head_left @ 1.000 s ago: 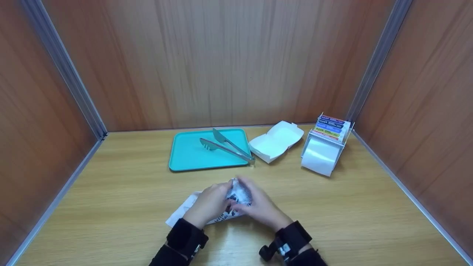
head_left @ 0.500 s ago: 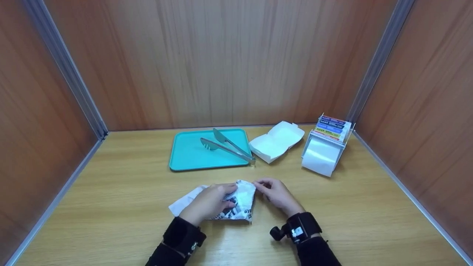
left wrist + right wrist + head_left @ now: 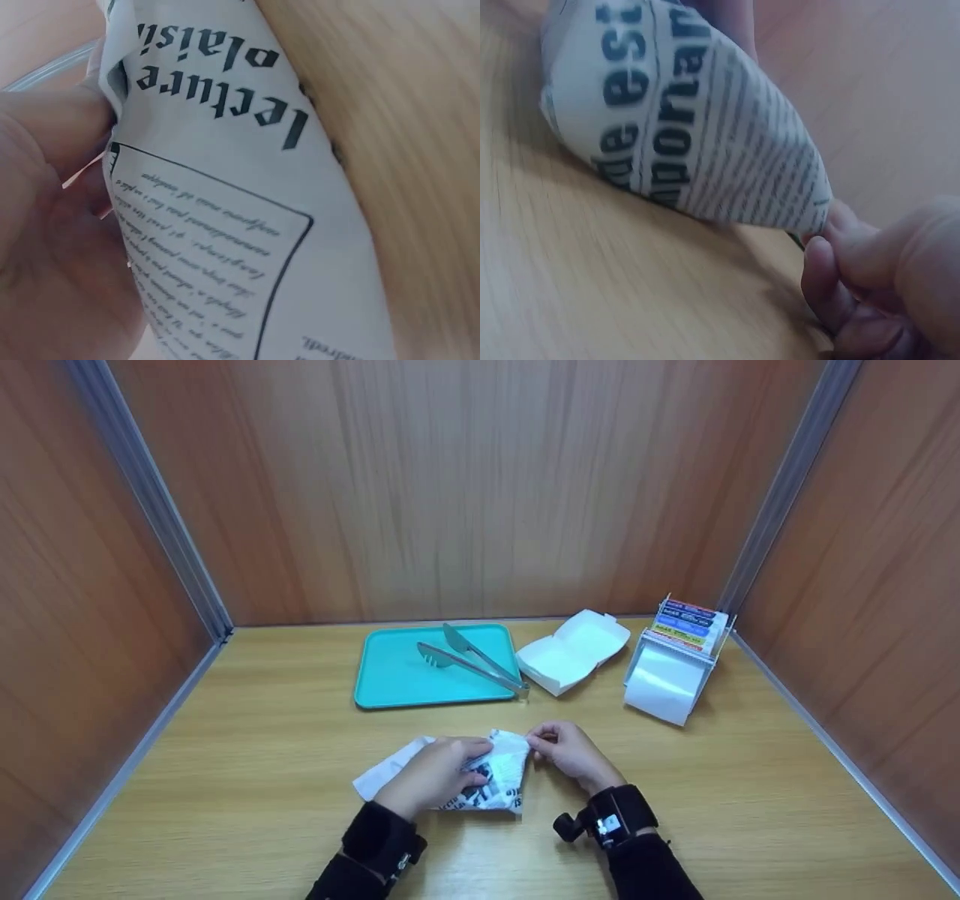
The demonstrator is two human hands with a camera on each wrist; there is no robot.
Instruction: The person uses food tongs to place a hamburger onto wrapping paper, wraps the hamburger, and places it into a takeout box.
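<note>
A sheet of newspaper-print wrapping paper (image 3: 504,777) is folded into a bundle on the table in front of the person; what is inside is hidden. The left hand (image 3: 435,772) holds the bundle from its left side, fingers over the top and thumb nearer the person. A flat white end of the paper sticks out to the left behind that hand. At the far right corner, the right hand (image 3: 571,756) pinches the paper's tip between thumb and forefinger. In the right wrist view the printed paper (image 3: 705,127) stretches to a point at those fingertips.
Behind the bundle lies a turquoise tray (image 3: 397,679) with metal tongs (image 3: 480,667) across its right side. An opened white takeaway box (image 3: 574,654) sits beside it. Farther right stands a dispenser (image 3: 667,679) with a white roll. Wood panels wall in the table.
One second ago both hands were cupped together round the bundle. The right hand has moved out to the right and now pulls a paper corner taut; the left hand has stayed on the bundle.
</note>
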